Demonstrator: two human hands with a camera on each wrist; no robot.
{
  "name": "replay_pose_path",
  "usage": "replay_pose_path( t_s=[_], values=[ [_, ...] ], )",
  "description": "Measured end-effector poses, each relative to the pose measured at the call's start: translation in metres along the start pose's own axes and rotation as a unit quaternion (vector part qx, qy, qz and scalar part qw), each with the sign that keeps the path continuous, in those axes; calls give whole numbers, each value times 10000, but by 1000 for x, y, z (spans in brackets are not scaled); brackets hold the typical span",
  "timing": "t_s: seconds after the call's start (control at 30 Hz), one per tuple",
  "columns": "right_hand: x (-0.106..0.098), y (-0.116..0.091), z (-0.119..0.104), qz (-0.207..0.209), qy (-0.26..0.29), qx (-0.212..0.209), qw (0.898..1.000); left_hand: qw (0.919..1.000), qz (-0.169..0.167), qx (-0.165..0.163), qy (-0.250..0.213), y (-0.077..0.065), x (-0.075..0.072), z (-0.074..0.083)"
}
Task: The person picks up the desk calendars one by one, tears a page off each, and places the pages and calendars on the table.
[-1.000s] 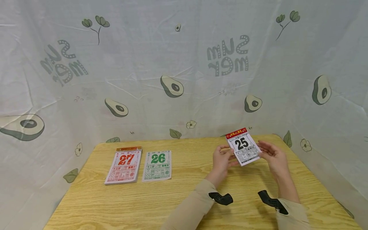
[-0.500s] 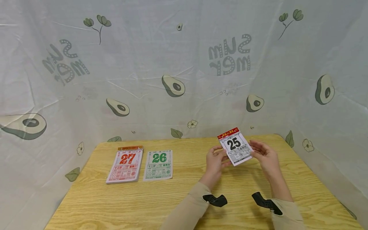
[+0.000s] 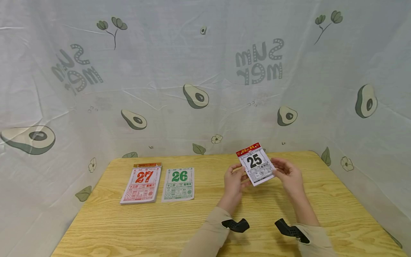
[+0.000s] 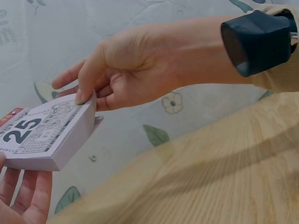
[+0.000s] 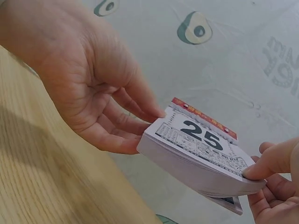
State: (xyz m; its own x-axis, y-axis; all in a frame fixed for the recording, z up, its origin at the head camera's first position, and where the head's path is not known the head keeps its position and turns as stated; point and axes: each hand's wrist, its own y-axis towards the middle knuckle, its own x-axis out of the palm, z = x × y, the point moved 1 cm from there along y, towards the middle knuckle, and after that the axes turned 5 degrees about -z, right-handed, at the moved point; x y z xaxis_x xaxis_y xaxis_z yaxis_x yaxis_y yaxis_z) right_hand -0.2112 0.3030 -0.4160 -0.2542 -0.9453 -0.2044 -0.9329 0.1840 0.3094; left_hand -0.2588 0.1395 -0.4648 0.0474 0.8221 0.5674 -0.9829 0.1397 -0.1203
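Note:
A tear-off calendar (image 3: 257, 167), a thick white pad with a red header band and a black "25", is held up over the table, tilted. My left hand (image 3: 232, 182) pinches its left edge, thumb on the front page and fingers behind. At the lower right corner my right hand (image 3: 289, 175) pinches it too, thumb in front. The left wrist view shows my right hand (image 4: 126, 70) at the corner of the pad. In the right wrist view a loose dark-edged flap (image 5: 229, 203) hangs from the underside of the pad, close to my right hand (image 5: 275, 182).
Left on the wooden table (image 3: 154, 228) lies a thick tear-off calendar (image 3: 141, 184) with a red "27" and a striped gold header. Beside it lies a calendar page (image 3: 178, 184) with a green "26". A printed avocado curtain (image 3: 160, 64) encloses the table's back and sides.
Both hands have carried the "25" calendar a little to the left, still gripping it at both sides. The "27" calendar and the "26" page stay where they were.

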Motion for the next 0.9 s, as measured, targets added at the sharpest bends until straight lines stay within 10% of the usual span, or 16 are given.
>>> replay_pose_path(
  t_s=[0.9],
  values=[
    [48, -9, -3, 504, 406, 430, 9970, 9957, -805, -398, 243, 10, -44, 38]
  ],
)
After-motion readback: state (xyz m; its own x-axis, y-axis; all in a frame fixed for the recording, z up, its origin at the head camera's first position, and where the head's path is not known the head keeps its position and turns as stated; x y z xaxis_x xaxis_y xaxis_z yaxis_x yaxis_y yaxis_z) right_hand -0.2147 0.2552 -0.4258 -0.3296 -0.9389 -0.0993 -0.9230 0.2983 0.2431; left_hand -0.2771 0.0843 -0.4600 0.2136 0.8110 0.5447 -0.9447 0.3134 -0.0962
